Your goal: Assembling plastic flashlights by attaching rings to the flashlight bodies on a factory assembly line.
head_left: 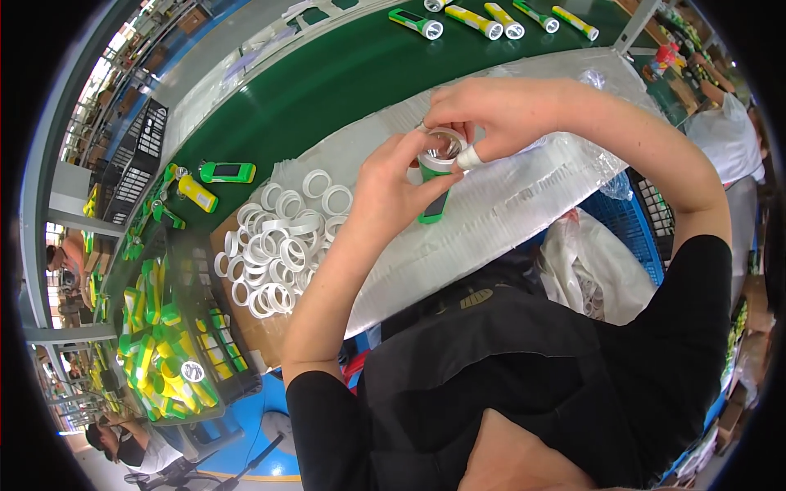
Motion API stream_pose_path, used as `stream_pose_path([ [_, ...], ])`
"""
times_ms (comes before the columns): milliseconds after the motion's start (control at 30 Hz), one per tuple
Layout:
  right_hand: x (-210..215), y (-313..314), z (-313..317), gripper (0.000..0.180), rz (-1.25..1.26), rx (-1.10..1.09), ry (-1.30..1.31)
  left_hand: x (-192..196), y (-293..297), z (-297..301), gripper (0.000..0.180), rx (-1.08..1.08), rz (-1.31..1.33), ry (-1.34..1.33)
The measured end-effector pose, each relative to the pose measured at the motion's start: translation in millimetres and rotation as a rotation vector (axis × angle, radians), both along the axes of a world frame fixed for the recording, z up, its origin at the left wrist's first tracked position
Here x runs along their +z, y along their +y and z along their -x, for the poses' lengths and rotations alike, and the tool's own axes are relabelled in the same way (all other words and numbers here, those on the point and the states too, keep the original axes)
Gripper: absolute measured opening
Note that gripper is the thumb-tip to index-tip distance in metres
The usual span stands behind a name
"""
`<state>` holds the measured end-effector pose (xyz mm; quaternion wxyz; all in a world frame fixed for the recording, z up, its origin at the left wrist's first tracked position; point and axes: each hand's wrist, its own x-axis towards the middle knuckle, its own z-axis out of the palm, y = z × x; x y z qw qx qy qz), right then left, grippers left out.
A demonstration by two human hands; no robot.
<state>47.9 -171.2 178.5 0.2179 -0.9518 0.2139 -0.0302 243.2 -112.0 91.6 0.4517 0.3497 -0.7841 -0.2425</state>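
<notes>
Between my hands a green flashlight [434,209] is held lens end up, its body slanting down toward the white work surface. A white ring [446,137] sits around its shiny reflector. My left hand [395,185] grips the head from the left, thumb and fingers curled about it. From the right, my right hand [501,121] pinches the same rim, a white cover on its thumb. Fingers hide part of the rim, so how fully the ring is seated cannot be told. Left of my left forearm lies a heap of loose white rings [282,250].
Several finished-looking flashlights [475,23] lie on the green conveyor belt [327,106] at the far side. More flashlight bodies [228,172] rest at the left, above a clear bin [168,360] full of green and yellow parts. A white plastic bag [594,266] hangs beside a blue crate [639,225].
</notes>
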Motion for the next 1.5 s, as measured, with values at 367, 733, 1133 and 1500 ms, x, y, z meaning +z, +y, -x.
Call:
stream_pose_path([
  [367,-25,2,-4,0.060,0.068,-0.241,-0.130,1,0,0,0.037,0.097,0.027,-0.052],
  [733,-20,-1,-22,0.064,0.193,0.036,-0.518,-5,-4,-5,0.038,0.068,0.027,0.080],
  [1133,2,10,-29,0.051,0.235,-0.504,0.447,-1,-5,-6,0.037,0.098,0.058,-0.060],
  [1500,12,37,-2,0.042,-0.074,-0.254,-0.507,10,5,-21,0.104,-0.223,-0.270,0.288],
])
